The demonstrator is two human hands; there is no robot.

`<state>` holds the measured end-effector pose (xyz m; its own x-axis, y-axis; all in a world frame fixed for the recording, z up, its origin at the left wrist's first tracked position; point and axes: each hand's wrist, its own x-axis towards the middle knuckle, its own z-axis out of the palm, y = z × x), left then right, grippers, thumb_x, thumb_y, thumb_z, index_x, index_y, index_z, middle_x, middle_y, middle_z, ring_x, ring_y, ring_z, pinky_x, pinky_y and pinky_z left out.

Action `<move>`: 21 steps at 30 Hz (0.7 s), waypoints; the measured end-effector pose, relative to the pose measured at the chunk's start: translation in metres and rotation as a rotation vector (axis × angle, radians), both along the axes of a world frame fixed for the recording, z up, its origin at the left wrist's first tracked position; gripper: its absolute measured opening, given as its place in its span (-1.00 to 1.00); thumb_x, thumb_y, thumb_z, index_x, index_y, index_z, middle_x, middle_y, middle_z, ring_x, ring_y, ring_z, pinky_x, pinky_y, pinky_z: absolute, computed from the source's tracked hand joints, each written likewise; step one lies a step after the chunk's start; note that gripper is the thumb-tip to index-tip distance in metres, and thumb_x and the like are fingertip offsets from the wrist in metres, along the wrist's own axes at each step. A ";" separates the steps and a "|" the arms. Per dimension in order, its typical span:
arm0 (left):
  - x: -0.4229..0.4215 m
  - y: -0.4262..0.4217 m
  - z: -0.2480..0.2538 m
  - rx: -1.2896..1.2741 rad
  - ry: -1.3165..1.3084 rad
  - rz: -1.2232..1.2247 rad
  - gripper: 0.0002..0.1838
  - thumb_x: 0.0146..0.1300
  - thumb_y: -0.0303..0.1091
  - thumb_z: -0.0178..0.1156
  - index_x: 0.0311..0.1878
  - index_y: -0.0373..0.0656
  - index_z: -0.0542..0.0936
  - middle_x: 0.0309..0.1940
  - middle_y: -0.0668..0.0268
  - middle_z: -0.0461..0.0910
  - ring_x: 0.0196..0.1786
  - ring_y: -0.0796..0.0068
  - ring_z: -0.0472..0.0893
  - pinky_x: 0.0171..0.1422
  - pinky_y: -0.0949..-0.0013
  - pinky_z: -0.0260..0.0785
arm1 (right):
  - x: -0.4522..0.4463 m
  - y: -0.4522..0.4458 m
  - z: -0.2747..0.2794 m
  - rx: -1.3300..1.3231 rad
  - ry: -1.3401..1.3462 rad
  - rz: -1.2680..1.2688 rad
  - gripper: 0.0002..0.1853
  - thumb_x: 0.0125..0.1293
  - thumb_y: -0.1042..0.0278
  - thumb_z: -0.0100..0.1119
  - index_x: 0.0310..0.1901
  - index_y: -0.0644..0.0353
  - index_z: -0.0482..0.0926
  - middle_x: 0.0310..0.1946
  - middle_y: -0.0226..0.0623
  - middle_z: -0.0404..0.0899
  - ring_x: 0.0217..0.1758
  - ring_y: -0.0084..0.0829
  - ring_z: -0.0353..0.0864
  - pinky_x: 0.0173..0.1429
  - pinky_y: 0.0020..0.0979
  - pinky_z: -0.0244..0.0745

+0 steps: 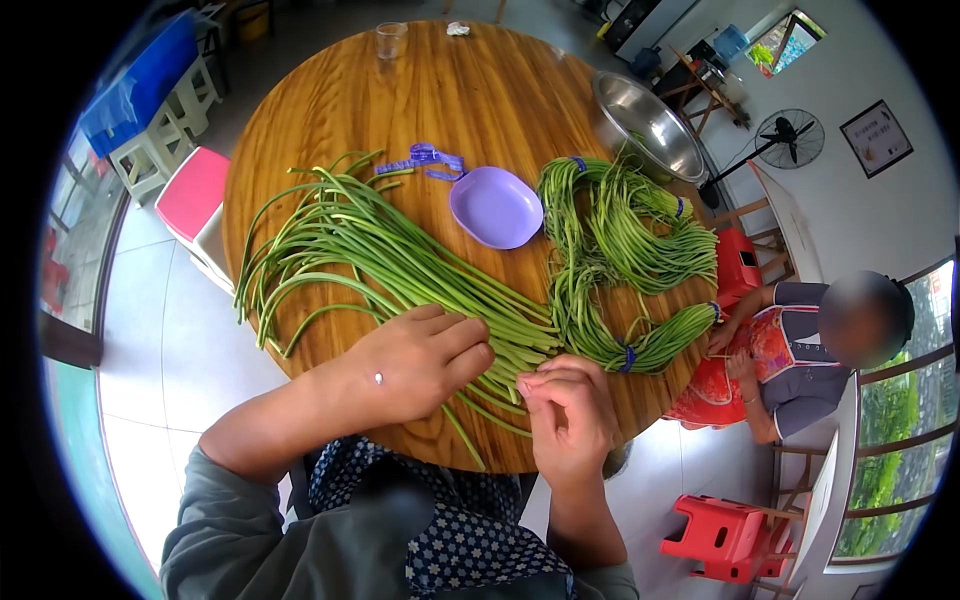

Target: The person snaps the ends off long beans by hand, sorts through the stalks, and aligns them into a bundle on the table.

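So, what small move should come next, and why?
I'd probably have the left hand gather the loose green stems into line: they fan out unevenly beyond it, while the bundles alongside are already bound with blue bands.

Looks like the dining room of a small eatery: a round wooden surface [480, 100] fills the middle, red plastic stools [722, 535] stand at lower right and white stools [147, 157] at upper left on pale floor tiles [140, 320], with a fan [790, 138] and framed sign [877, 138] at upper right
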<state>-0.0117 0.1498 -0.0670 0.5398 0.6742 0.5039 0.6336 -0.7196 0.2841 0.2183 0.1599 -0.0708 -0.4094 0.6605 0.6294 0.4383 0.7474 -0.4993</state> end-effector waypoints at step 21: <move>-0.004 0.014 -0.016 0.017 -0.072 0.084 -0.67 0.03 -0.49 0.16 -0.07 -0.27 0.58 -0.17 0.14 0.54 -0.14 0.10 0.61 -0.01 0.17 0.48 | 0.300 -0.046 -0.121 -0.058 -0.096 -1.146 -0.72 0.55 0.37 0.05 0.14 0.32 0.57 0.16 -0.09 0.61 0.17 -0.14 0.61 0.22 -0.26 0.50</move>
